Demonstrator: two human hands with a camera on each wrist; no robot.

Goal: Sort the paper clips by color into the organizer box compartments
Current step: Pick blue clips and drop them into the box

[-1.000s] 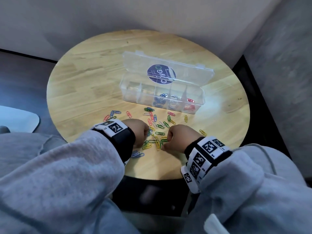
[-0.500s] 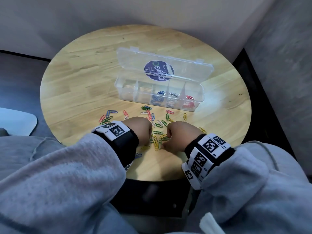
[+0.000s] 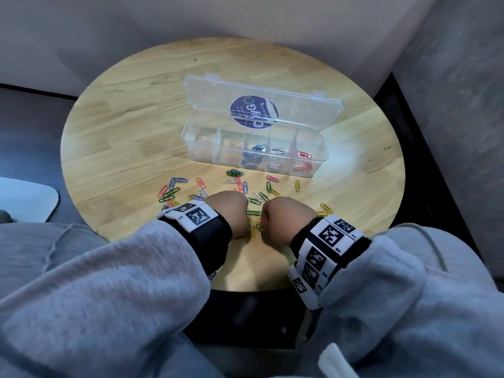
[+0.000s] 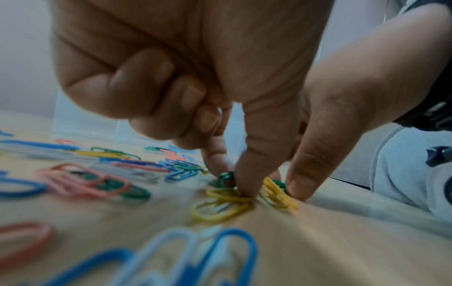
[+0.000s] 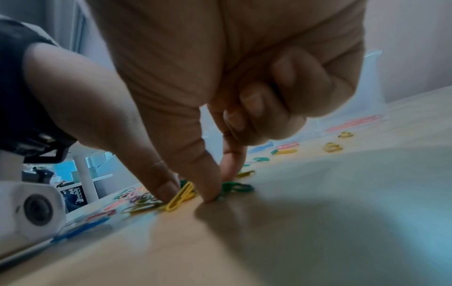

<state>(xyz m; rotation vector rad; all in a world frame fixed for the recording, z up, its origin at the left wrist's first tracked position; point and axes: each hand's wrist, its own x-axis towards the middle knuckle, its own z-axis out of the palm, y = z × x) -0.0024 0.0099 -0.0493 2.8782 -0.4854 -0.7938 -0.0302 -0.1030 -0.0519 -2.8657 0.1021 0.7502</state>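
Round wooden table (image 3: 114, 148), clear organizer box (image 3: 313, 159) open at upper centre, loose paper clips (image 3: 174, 186) scattered below it, left hand (image 3: 231, 214) pinching yellow clips (image 4: 225, 195) at frame centre, right hand (image 3: 283, 222) just beside, fingertips (image 5: 210, 193) pinching a green clip (image 5: 236, 187).

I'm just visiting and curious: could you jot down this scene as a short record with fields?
Table: round, wooden
Box: clear organizer, lid open
Sorted so far: blue clips, silver clips, red clips, each in its own compartment
Loose clips: mixed colours on the table before the box
Left hand: fingertips on yellow clips
Right hand: fingertips on green clips
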